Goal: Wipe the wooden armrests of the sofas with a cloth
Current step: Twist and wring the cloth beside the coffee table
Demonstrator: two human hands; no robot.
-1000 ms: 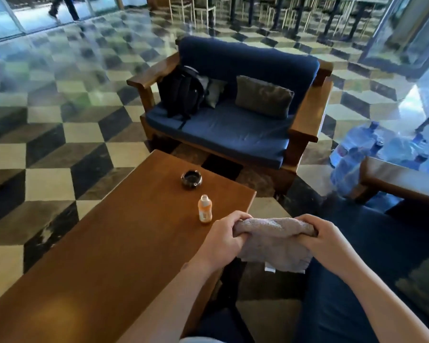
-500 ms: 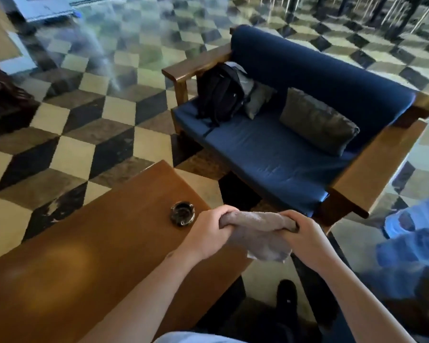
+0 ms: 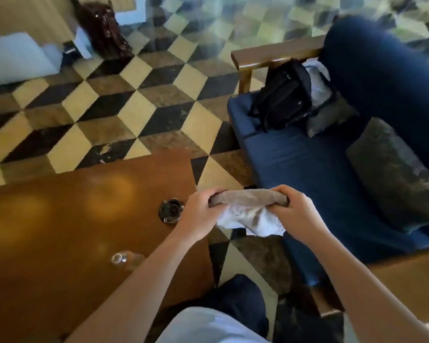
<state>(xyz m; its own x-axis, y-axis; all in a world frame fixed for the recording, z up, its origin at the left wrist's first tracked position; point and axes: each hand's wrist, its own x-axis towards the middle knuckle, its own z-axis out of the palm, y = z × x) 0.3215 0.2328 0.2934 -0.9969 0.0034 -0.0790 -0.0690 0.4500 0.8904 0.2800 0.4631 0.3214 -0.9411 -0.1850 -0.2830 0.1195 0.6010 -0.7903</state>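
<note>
A grey-beige cloth is stretched between my two hands in front of me, its lower part hanging loose. My left hand grips its left end and my right hand grips its right end. Beyond them stands a blue sofa with wooden armrests. Its far armrest runs across the upper right. Its near armrest lies at the lower right, partly hidden by my right forearm.
A wooden coffee table on my left carries a dark ashtray and a small bottle. A black backpack and grey cushions lie on the sofa seat. Checkered floor tiles spread between table and sofa.
The view has swung left and down and moved closer to the sofa. Both hands still hold the cloth, now nearer the sofa seat.
</note>
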